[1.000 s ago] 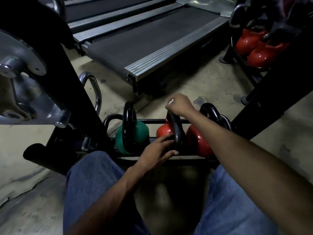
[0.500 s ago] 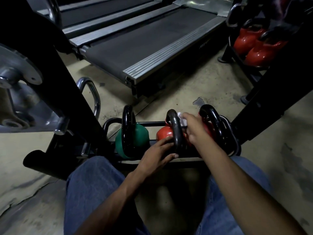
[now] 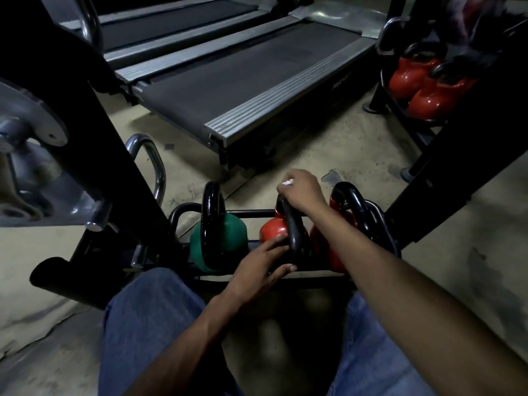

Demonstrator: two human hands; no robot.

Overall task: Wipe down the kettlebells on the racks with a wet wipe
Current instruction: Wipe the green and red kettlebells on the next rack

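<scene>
A low black rack (image 3: 183,211) on the floor holds a green kettlebell (image 3: 234,235), a red kettlebell (image 3: 273,231) in the middle and another red kettlebell (image 3: 320,247) to its right, all with black handles. My right hand (image 3: 303,190) sits on top of the middle kettlebell's handle (image 3: 294,232), clutching a white wet wipe (image 3: 287,182) whose edge pokes out between the fingers. My left hand (image 3: 263,264) rests with fingers spread against the base of that handle and the red body, steadying it.
Two treadmills (image 3: 243,78) lie ahead on the concrete floor. A second rack at the far right carries more red kettlebells (image 3: 423,90). A black machine frame (image 3: 94,132) with chrome bars crowds the left, a black post (image 3: 457,155) slants at right. My jeans-clad knees (image 3: 148,315) are below.
My right hand with the wipe slid from the right side of the handle back up onto its top. My left hand stayed put against the kettlebell.
</scene>
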